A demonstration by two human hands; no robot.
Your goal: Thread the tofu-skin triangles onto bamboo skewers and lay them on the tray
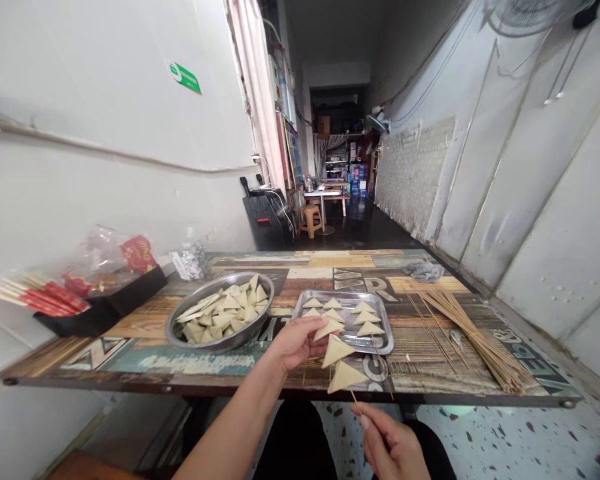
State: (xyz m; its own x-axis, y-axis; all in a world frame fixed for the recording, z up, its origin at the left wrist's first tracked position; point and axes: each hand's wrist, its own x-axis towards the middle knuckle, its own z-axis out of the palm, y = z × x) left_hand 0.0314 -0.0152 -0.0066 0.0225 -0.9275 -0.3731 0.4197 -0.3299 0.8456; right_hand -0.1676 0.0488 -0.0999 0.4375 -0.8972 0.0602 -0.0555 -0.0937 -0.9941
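Right hand [393, 443] pinches skewer [356, 398] base, two triangles [345, 377] threaded above; left hand [295, 341] grips third triangle [329, 328] at tip.

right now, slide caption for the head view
Left hand holds triangles on a skewer pinched by the right hand

The round bowl [220, 320] and flat tray [344, 321] are shiny bare metal, the tan triangles [336, 349] look matt and smooth, the skewers [473, 337] are pale raw bamboo or wood, and the table [130, 347] has a printed, worn-plank finish with slight gloss.
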